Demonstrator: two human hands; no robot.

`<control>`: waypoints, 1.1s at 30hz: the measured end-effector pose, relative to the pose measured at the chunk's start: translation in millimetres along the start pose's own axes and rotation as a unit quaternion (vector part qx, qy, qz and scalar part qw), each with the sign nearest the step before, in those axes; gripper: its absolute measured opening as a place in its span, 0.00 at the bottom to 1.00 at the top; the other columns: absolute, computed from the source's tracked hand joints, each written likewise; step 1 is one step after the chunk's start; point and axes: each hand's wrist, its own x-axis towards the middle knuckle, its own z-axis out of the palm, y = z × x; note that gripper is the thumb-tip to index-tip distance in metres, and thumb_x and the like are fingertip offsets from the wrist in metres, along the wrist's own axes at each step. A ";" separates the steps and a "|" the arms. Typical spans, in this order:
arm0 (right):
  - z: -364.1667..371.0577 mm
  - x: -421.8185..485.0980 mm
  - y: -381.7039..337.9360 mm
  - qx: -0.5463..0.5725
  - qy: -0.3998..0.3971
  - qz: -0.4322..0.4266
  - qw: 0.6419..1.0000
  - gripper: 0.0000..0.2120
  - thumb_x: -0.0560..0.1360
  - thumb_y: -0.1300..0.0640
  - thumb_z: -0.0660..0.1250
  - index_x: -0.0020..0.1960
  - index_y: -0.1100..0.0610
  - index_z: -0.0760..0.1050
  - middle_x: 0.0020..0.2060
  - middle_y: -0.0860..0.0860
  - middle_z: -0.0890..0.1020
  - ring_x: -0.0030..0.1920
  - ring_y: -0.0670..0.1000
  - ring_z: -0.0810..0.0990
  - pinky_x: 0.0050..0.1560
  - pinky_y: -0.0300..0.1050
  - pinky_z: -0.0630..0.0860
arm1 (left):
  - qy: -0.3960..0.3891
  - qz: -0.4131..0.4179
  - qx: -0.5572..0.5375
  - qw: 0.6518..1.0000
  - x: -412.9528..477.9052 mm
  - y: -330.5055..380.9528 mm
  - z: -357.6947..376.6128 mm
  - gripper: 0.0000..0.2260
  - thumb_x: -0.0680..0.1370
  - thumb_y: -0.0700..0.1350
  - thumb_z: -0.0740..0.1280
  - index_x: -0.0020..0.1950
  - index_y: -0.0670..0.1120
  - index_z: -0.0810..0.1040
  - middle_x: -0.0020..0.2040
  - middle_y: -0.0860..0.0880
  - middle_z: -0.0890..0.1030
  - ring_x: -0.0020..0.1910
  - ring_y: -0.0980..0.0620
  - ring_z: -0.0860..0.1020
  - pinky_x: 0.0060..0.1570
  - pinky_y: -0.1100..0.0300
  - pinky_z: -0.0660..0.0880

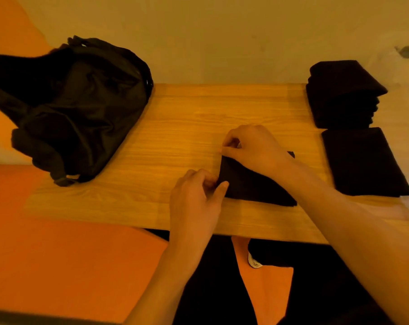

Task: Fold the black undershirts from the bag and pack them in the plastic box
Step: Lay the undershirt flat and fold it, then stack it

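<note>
Reference: the partly folded black undershirt point(252, 184), lying on the wooden table point(187, 113). At its near-left corner the left hand point(195, 198) pinches the edge between thumb and curled fingers. At its far-left corner the right hand point(252, 146) pinches likewise, with the forearm crossing above the cloth. To its right lies a single folded undershirt point(363, 160), and beyond that a stack of folded undershirts point(342, 95). Far to its left slumps the black bag point(81, 109). The plastic box cannot be made out with certainty. Probable risk: an uneven pull from the two pinches would skew the fold, and a slipped corner would let the layers spring open
</note>
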 end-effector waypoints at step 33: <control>23.1 -10.0 8.9 0.094 0.110 -0.021 0.989 0.06 0.78 0.52 0.71 0.49 0.53 0.82 0.45 0.47 0.82 0.47 0.46 0.79 0.47 0.41 0.76 | -0.059 -0.136 0.046 0.988 10.1 16.1 9.4 0.13 0.82 0.57 0.62 0.53 0.52 0.82 0.54 0.52 0.70 0.61 0.49 0.66 0.68 0.45 0.65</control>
